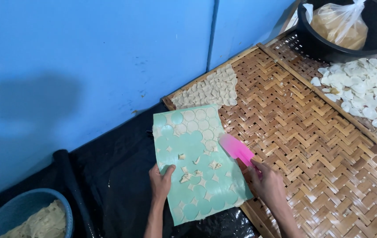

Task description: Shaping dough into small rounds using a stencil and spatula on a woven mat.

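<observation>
My left hand [161, 181] grips the left edge of a light green sheet [215, 194], thumb on top. Thin pale dough rounds and small dough scraps [191, 172] cling to the sheet, mostly along its top part. My right hand [268, 184] holds a pink scraper [236, 149] whose blade rests at the sheet's right edge. The sheet lies partly on a woven bamboo tray [303, 132] and partly on black plastic [118, 176]. Several dough rounds [212, 90] lie laid out on the tray's far left corner.
A second bamboo tray at the right holds a heap of white rounds [365, 86]. A black tub [373, 42] with a plastic bag [343, 22] of pale material stands at the top right. A blue-grey bucket [14, 207] of dough sits at the bottom left. A blue wall [87, 57] is behind.
</observation>
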